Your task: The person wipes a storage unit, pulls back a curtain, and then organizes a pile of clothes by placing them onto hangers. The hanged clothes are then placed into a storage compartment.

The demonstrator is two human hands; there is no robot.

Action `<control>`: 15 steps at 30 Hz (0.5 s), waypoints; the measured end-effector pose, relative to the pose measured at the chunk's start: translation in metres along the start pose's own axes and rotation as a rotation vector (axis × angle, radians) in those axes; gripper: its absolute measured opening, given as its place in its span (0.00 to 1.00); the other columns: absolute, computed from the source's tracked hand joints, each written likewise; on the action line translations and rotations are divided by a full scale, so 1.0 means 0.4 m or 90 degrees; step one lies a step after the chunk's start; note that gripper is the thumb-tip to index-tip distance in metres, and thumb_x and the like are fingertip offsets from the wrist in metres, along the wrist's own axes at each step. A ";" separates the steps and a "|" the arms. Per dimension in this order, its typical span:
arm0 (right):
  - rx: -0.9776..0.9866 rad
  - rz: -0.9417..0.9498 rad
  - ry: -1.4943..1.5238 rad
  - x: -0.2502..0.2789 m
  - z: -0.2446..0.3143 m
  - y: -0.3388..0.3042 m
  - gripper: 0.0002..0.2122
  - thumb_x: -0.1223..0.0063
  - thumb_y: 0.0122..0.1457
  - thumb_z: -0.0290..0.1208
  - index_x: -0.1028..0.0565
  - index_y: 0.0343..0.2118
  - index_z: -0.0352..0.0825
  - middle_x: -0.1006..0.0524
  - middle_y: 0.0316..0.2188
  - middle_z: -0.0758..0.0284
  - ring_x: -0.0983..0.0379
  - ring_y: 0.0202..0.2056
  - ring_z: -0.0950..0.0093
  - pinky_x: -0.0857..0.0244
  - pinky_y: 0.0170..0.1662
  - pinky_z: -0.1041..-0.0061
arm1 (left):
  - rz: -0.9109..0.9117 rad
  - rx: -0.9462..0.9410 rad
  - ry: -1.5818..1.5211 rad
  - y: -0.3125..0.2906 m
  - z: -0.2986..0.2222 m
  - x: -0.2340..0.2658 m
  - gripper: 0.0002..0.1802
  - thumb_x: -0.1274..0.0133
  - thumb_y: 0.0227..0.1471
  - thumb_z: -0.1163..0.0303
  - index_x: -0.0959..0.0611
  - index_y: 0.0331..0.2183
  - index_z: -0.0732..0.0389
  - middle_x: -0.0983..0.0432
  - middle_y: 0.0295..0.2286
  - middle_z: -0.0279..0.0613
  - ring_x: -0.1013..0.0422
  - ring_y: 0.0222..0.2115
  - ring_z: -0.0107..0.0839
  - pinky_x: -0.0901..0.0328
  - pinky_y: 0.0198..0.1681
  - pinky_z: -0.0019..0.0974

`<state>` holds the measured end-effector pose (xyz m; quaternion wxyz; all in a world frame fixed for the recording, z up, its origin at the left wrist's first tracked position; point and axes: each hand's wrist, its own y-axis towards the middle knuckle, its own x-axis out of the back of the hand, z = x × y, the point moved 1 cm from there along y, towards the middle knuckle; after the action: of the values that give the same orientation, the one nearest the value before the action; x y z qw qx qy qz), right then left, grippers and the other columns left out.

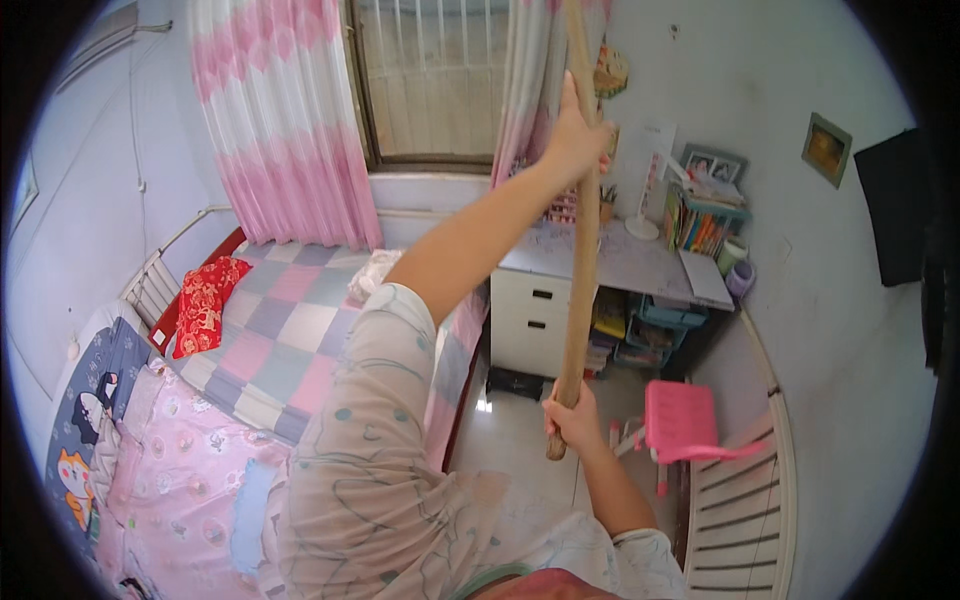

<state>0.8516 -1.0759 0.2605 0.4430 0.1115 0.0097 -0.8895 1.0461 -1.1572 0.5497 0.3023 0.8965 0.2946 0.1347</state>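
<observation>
A long, pale wooden pole (584, 260) stands nearly upright in front of me, its top running out of the upper edge. High up, my left hand (578, 140) is closed around it, with the index finger pointing up along the wood. My right hand (574, 415) grips the pole near its blunt lower end, with a short stub showing below the fist. Both arms are stretched out. What the top of the pole touches, if anything, is out of view.
A bed with a checked sheet (285, 330) and another with pink bedding (190, 450) lie on the left. Pink-and-white curtains (285, 120) flank a barred window (435, 80). On the right are a desk (540, 250), a pink chair (680, 420), a wall-mounted dark screen (890, 205) and a white railing (745, 500).
</observation>
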 end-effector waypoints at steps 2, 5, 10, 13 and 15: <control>-0.013 0.001 0.009 0.003 0.005 0.002 0.09 0.51 0.47 0.16 0.38 0.28 0.33 0.34 0.13 0.68 0.37 0.11 0.78 0.41 0.13 0.79 | -0.008 -0.017 0.007 -0.015 -0.009 0.011 0.49 0.49 0.47 0.75 0.65 0.59 0.51 0.30 0.26 0.46 0.34 0.15 0.28 0.34 0.14 0.34; -0.020 0.008 -0.003 0.010 -0.002 -0.003 0.09 0.51 0.48 0.16 0.38 0.29 0.33 0.34 0.14 0.68 0.37 0.11 0.79 0.41 0.14 0.79 | -0.028 -0.003 -0.030 -0.029 -0.023 0.026 0.47 0.51 0.48 0.77 0.63 0.59 0.50 0.31 0.27 0.45 0.35 0.14 0.28 0.36 0.13 0.31; -0.035 0.043 -0.046 0.018 -0.006 -0.015 0.10 0.50 0.49 0.17 0.38 0.30 0.33 0.33 0.15 0.68 0.36 0.12 0.79 0.40 0.15 0.79 | -0.030 0.008 -0.051 -0.066 -0.042 0.035 0.47 0.52 0.48 0.78 0.63 0.59 0.48 0.33 0.25 0.43 0.37 0.13 0.27 0.38 0.12 0.30; -0.042 0.061 -0.045 0.012 -0.004 -0.019 0.10 0.50 0.49 0.18 0.38 0.30 0.33 0.33 0.16 0.69 0.36 0.14 0.79 0.40 0.16 0.79 | -0.047 -0.008 -0.034 -0.062 -0.047 0.049 0.47 0.53 0.49 0.78 0.64 0.59 0.46 0.34 0.23 0.42 0.37 0.12 0.26 0.39 0.11 0.31; -0.045 0.081 -0.048 0.005 -0.005 -0.023 0.10 0.49 0.49 0.18 0.38 0.32 0.33 0.33 0.16 0.69 0.35 0.14 0.79 0.40 0.17 0.78 | -0.062 -0.014 -0.033 -0.064 -0.052 0.063 0.47 0.53 0.49 0.79 0.63 0.60 0.46 0.34 0.22 0.41 0.37 0.12 0.26 0.39 0.11 0.31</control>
<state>0.8436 -1.0714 0.2574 0.5023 0.0625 0.0169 -0.8622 1.0458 -1.1157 0.5519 0.3258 0.8809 0.3285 0.1001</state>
